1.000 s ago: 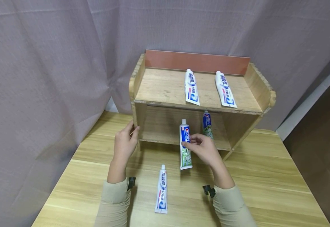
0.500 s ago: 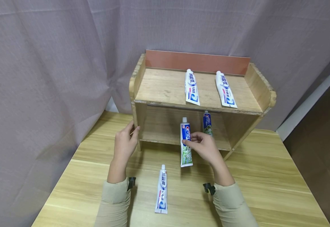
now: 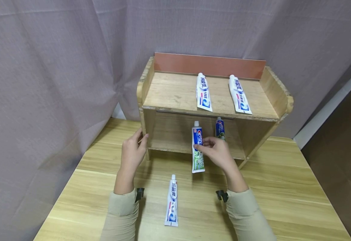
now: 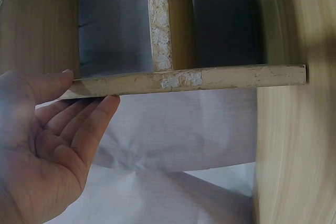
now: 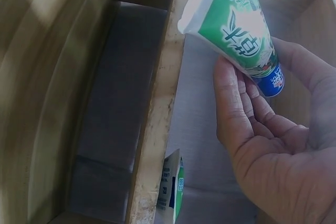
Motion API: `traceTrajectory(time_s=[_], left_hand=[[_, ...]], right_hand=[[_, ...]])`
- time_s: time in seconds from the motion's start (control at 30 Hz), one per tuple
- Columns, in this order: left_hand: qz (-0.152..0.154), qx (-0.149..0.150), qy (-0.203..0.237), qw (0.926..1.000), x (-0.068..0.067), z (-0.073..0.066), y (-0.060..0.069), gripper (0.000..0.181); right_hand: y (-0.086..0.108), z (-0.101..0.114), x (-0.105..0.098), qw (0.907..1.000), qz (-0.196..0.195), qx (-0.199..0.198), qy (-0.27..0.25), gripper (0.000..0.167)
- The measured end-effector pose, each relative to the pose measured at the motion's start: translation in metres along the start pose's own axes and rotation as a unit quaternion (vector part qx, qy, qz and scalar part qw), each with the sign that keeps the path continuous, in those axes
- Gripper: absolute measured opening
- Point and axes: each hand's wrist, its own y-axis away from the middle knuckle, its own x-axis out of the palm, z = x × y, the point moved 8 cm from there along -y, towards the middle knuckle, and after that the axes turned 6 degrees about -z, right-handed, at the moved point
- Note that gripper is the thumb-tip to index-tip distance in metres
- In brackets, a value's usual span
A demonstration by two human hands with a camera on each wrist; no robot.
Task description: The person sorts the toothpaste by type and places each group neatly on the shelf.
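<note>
My right hand (image 3: 219, 154) pinches a blue, green and white toothpaste tube (image 3: 198, 150) between thumb and fingers, cap pointing up and away, in front of the lower shelf opening. In the right wrist view, the held tube (image 5: 241, 30) shows its green side. My left hand (image 3: 132, 150) grips the left side panel of the wooden shelf (image 3: 210, 115); in the left wrist view the thumb is on one face of the panel (image 4: 231, 77) and the fingers on the other. A second blue-green tube (image 3: 220, 128) lies on the lower shelf, partly hidden behind my right hand.
Two white-and-blue toothpaste tubes, a left one (image 3: 204, 92) and a right one (image 3: 239, 94), lie on the top shelf. Another white tube (image 3: 171, 201) lies on the wooden table (image 3: 284, 194) between my forearms. A grey curtain (image 3: 58, 83) hangs behind.
My right hand has carried the blue-green tube slightly forward, toward the lower shelf opening. The left hand stays on the side panel, and the other tubes lie as before.
</note>
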Motion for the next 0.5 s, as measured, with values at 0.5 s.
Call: traceTrajectory(time_s=[0.5], left_hand=[[0.0,-0.003,-0.004,1.0,0.0,0.0,0.001,0.035]], right_hand=[[-0.019,0.008,-0.003,0.9999,-0.001,0.007,0.011,0.051]])
